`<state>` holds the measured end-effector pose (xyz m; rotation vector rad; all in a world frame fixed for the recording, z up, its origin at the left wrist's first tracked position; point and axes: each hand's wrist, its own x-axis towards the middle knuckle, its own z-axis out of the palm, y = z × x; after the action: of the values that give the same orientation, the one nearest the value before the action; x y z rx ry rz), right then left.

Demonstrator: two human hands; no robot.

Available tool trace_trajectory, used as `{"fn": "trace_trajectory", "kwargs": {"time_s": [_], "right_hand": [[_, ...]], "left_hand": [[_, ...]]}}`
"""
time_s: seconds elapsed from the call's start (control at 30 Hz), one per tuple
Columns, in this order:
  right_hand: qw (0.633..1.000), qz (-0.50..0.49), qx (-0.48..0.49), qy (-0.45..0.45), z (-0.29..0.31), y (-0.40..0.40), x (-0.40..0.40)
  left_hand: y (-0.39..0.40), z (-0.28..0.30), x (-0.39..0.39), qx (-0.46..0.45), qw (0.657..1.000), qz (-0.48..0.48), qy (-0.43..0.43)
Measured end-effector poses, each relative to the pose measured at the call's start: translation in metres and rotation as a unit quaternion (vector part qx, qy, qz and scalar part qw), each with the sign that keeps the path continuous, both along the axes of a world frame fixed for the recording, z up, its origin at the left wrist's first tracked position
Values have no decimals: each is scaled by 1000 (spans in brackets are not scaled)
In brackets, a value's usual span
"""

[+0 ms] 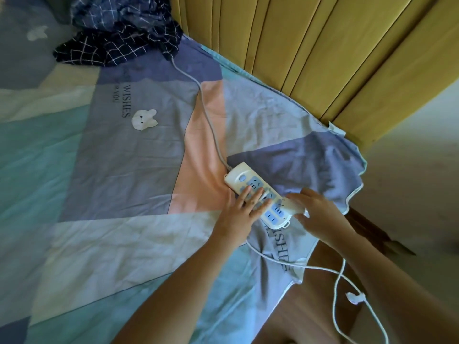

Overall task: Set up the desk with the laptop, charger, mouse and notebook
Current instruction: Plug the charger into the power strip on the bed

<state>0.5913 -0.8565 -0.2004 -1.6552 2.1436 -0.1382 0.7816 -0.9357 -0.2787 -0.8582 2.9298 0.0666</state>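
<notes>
A white power strip (244, 178) with blue sockets lies on the bed sheet (111, 157) near the bed's right corner. My left hand (244, 209) presses flat on the strip's middle, fingers spread. Just right of it, my right hand (320, 214) grips the white charger plug (294, 206) at a socket near the strip's lower end. The charger's white cable (337, 281) trails from under my hands down to the lower right, with a small clip on it. Laptop, mouse and notebook are not in view.
The strip's grey cord (203, 100) runs up the sheet to a crumpled dark checked cloth (119, 38) at the top. A yellow padded headboard (310, 45) borders the bed on the right. Brown wooden bed frame (310, 306) and pale floor (409, 194) lie beyond the bed's edge.
</notes>
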Motion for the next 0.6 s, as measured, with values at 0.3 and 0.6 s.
{"fn": "trace_trajectory", "kwargs": {"time_s": [0.3,0.6], "right_hand": [[984,132,68,101,11,-15,-17],[961,235,52,138,7,-30,-14]], "left_hand": [[-13,-5,-3,40,998,-35,-31],[-14,-10,1,23,999,-40,28]]}}
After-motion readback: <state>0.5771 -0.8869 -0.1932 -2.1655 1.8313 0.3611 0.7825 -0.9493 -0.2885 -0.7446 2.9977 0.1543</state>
